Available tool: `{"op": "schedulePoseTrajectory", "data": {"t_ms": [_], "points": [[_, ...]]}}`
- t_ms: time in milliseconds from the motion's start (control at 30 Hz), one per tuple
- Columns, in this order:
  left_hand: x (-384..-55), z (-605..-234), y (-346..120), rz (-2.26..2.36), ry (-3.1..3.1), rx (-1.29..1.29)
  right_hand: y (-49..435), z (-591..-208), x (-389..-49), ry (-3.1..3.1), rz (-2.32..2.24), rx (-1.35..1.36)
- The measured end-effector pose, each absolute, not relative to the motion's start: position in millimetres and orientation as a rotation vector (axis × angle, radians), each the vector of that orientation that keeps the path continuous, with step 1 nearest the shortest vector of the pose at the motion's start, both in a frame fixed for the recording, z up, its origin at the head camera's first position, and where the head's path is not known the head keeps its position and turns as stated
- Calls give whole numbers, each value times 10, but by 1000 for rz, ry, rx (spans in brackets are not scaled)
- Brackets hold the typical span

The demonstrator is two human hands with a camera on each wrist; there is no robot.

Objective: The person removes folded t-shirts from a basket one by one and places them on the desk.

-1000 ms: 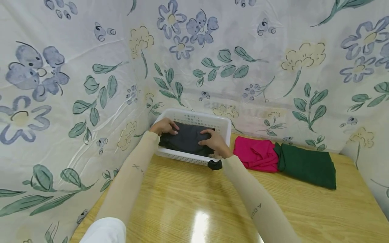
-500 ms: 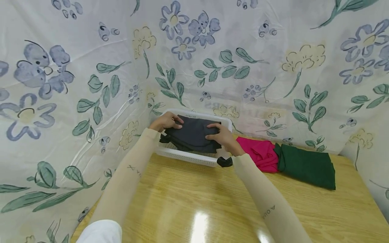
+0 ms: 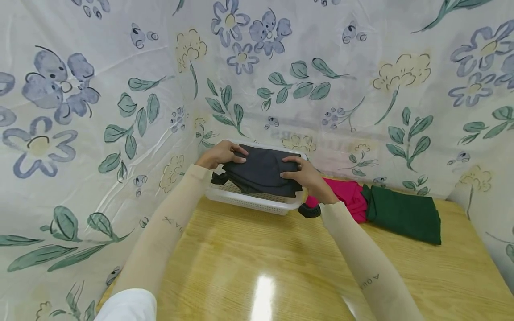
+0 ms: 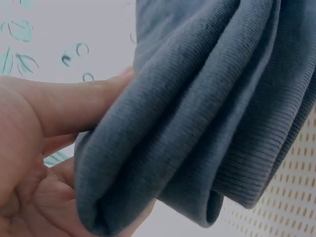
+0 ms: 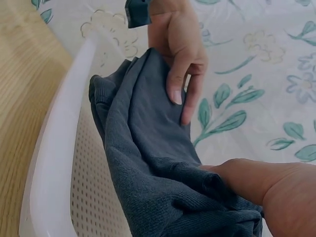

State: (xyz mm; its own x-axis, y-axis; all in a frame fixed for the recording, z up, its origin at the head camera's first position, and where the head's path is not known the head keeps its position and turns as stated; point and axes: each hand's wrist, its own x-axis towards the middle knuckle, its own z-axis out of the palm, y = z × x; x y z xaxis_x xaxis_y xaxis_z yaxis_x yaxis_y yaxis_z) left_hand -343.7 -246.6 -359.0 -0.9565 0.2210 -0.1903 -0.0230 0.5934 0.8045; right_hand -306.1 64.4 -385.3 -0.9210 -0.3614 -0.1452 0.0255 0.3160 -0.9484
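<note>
A dark grey folded garment (image 3: 263, 169) with ribbed edges is held over the white basket (image 3: 249, 203). My left hand (image 3: 221, 154) grips its left end, thumb on one side and fingers under the folds, as the left wrist view shows of the folded layers (image 4: 163, 123). At the opposite end my right hand (image 3: 307, 176) pinches the cloth between thumb and fingers. In the right wrist view the garment (image 5: 153, 148) hangs above the basket's perforated floor, with its rim (image 5: 54, 148) beside it. The fingers beneath the cloth are mostly hidden.
To the right of the basket lie a crumpled pink cloth (image 3: 349, 196) and a folded dark green cloth (image 3: 403, 214). A wooden table (image 3: 241, 258) carries everything. Floral fabric (image 3: 341, 102) hangs behind and on the left.
Both hands have raised the grey garment up from inside the basket, shifting it slightly right. More of the basket's floor shows beneath it. The pink and green cloths have stayed put.
</note>
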Motion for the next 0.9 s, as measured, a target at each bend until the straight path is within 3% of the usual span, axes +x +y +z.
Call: {"op": "schedulePoseTrajectory", "data": {"t_ms": [900], "points": [[-3272, -3422, -1918, 1400, 2487, 308, 1366, -3712, -2809, 2263, -1660, -334]]}}
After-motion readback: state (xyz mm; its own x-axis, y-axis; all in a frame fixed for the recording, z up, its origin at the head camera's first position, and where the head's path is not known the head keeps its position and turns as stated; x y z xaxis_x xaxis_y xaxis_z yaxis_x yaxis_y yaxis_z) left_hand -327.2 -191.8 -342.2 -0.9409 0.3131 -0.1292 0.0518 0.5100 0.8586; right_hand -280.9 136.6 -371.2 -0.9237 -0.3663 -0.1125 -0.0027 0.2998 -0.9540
